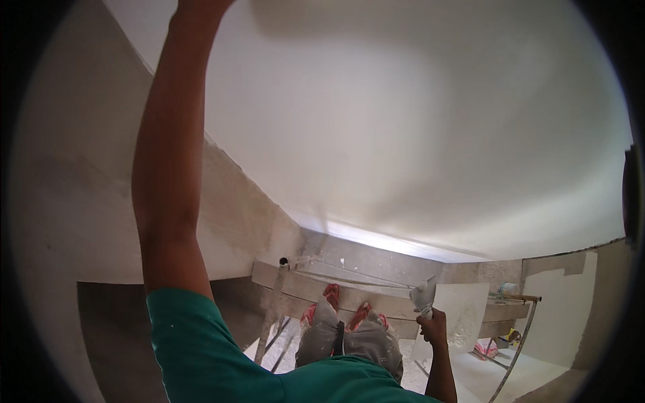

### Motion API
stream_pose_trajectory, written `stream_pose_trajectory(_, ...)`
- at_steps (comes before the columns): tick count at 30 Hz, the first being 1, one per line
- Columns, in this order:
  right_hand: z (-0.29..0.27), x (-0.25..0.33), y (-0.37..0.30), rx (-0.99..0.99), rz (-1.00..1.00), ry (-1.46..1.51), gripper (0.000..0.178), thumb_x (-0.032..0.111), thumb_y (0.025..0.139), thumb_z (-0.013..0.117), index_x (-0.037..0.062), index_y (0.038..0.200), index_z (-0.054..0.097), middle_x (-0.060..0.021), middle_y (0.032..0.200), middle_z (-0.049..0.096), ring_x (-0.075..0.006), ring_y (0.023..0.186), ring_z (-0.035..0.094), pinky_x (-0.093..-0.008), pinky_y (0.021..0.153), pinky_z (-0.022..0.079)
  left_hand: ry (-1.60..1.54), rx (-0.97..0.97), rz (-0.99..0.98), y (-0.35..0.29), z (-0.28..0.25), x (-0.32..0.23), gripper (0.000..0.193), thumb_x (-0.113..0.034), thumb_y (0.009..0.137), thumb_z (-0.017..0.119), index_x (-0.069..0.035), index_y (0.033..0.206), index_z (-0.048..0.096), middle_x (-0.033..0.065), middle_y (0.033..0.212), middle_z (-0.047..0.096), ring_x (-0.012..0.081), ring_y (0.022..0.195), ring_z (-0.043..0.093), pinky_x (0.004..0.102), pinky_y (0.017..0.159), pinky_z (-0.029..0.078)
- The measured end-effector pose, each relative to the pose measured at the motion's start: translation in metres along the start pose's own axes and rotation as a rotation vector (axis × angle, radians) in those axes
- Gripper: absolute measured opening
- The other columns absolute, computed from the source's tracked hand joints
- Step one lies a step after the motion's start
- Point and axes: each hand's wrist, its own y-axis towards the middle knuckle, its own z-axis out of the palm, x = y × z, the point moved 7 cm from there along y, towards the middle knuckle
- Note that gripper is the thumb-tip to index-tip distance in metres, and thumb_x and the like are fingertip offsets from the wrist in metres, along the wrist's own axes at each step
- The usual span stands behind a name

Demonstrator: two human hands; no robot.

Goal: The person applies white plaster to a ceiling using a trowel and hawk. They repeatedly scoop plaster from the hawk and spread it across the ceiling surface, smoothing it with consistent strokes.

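Observation:
My left arm is raised high along the white wall (349, 121). Only the base of my left hand (205, 5) shows at the top edge, and its fingers are cut off, so what it holds or touches is hidden. Lower down on the right, my right hand (433, 326) is closed around the handle of a putty knife (423, 295). The knife's broad blade points upward, and pale smears cover it. It is held apart from the wall, to the right of my feet.
I stand in sandals on scaffold planks (383, 301), with a metal pipe post (271, 316) to the left and a pipe frame (521, 342) to the right. A small tub (508, 289) sits at the right. Below lies a pink-and-white bag (486, 347). A dark opening (168, 336) is at the lower left.

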Motion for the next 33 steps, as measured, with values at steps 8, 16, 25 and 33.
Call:
stream_pose_trajectory(8, 0.053, -0.136, 0.163, -0.033, 0.049, -0.103, 0.020, 0.012, 0.070, 0.069, -0.0034, 0.081, 0.064, -0.0059, 0.059, 0.058, -0.0122, 0.046, 0.055, -0.0300, 0.042, 0.048, -0.111, 0.183, -0.088, -0.338, 0.106, -0.089, 0.072, 0.009, 0.078, 0.055, -0.020, 0.143, 0.043, 0.0153, 0.149, 0.038, 0.0450, 0.135, 0.035, 0.0655, 0.108, 0.023)
stream_pose_trajectory(16, 0.122, -0.261, 0.282, -0.041, 0.124, -0.171, 0.020, 0.012, 0.070, 0.069, -0.0041, 0.080, 0.063, -0.0066, 0.059, 0.059, -0.0124, 0.047, 0.056, -0.0297, 0.042, 0.049, -0.286, 0.296, -0.150, -0.637, 0.189, -0.177, 0.091, 0.000, 0.066, 0.072, -0.033, 0.144, 0.039, 0.0066, 0.149, 0.034, 0.0407, 0.134, 0.034, 0.0687, 0.101, 0.028)
stream_pose_trajectory(25, 0.125, -0.324, 0.330, -0.101, 0.140, -0.162, 0.018, 0.012, 0.070, 0.068, -0.0042, 0.075, 0.062, -0.0064, 0.057, 0.058, -0.0127, 0.045, 0.055, -0.0295, 0.040, 0.047, -0.341, 0.488, -0.200, -0.856, 0.249, -0.241, 0.084, 0.002, 0.069, 0.071, -0.035, 0.140, 0.044, 0.0053, 0.153, 0.029, 0.0421, 0.140, 0.023, 0.0719, 0.101, 0.021)
stream_pose_trajectory(33, 0.120, -0.223, 0.263, -0.009, -0.050, -0.205, 0.017, 0.011, 0.071, 0.066, -0.0018, 0.081, 0.064, -0.0042, 0.056, 0.056, -0.0116, 0.043, 0.053, -0.0288, 0.039, 0.046, -0.797, 0.498, -0.746, -0.835, 0.090, -0.202, 0.062, 0.000, 0.079, 0.063, -0.008, 0.138, 0.047, 0.0201, 0.134, 0.052, 0.0397, 0.127, 0.047, 0.0467, 0.104, 0.039)
